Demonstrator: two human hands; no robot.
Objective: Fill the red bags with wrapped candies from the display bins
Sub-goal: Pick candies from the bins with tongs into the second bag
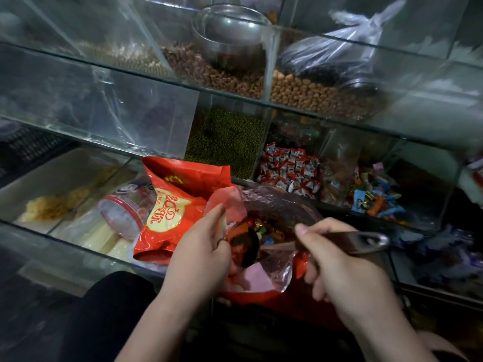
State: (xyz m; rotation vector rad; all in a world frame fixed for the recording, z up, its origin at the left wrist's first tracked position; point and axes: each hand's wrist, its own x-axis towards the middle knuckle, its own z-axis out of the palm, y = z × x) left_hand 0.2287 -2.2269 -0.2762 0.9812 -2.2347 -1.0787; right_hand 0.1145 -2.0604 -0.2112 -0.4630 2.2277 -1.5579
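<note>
Down at the bag's mouth, pinching the rim of the open red bag [261, 293] with the curled fingers [213, 218] of the left hand [201, 249], holding that mouth wide; wrapping the right hand [342, 267] round the handle of a metal scoop [366, 240], thumb laid on top, bowl end dipped inside the bag; showing a jumble of wrapped candies [266, 231] down in there, orange, green and blue; held between both hands, low in front of the glass display [104, 105]. Just left, slumped across the low bins, a second red bag [170, 212] with gold print, lying just beside a clear jar [125, 212] with a red rim. Beyond the hands, heaped in one glass bin, red-and-white candies [290, 171]; next bin to the right, mixed bright sweets [373, 199]; further back, green beans [227, 142]; up on the higher shelf, a steel bowl [230, 35] sunk in brown nuts, and beside it a knotted clear plastic bag [339, 56] on paler nuts.
</note>
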